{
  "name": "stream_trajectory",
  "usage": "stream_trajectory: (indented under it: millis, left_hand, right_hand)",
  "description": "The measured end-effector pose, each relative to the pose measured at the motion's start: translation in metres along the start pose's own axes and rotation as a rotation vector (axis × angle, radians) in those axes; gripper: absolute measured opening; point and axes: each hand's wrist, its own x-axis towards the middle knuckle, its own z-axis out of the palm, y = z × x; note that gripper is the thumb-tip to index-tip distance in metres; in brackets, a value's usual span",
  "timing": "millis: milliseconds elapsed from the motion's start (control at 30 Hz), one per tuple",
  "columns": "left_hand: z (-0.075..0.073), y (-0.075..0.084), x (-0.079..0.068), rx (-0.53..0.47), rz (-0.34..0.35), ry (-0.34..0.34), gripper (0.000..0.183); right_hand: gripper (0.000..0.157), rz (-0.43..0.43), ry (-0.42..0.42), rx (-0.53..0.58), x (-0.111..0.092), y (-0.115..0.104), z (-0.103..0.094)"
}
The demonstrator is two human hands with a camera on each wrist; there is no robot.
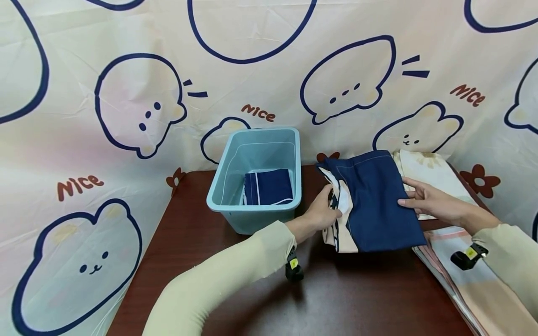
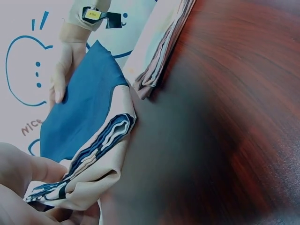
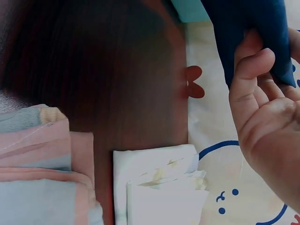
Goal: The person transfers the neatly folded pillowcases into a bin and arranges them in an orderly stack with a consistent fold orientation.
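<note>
A folded navy cloth (image 1: 378, 200) with cream and patterned layers along its left edge is held up over the table between both hands. My left hand (image 1: 321, 210) pinches the layered edge, thumb on one side and fingers on the other, as the left wrist view shows. On the opposite side, my right hand (image 1: 428, 200) grips the navy edge; in the right wrist view its thumb and fingers (image 3: 255, 65) bend round the fabric. Left of the held cloth stands a light blue plastic bin (image 1: 254, 214), and a folded navy cloth with white stripes (image 1: 273, 186) lies inside it.
A folded white cloth (image 3: 159, 187) lies at the table's back right. In front of it is a folded pink, grey and peach striped cloth (image 1: 475, 270). The dark red-brown table (image 1: 336, 298) meets a printed curtain (image 1: 252, 88) at the back.
</note>
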Motion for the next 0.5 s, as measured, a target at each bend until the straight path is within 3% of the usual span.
stream_trajectory:
  millis: [300,500]
  left_hand:
    - [-0.009,0.011,-0.004,0.009,0.017,-0.016,0.073]
    - [-0.018,0.018,-0.005,0.01,0.041,-0.042,0.076]
  right_hand:
    - [0.076,-0.049,-0.011,-0.018,-0.004,-0.01,-0.002]
    - [0.079,-0.011,0.021,-0.043,-0.004,-0.018,-0.004]
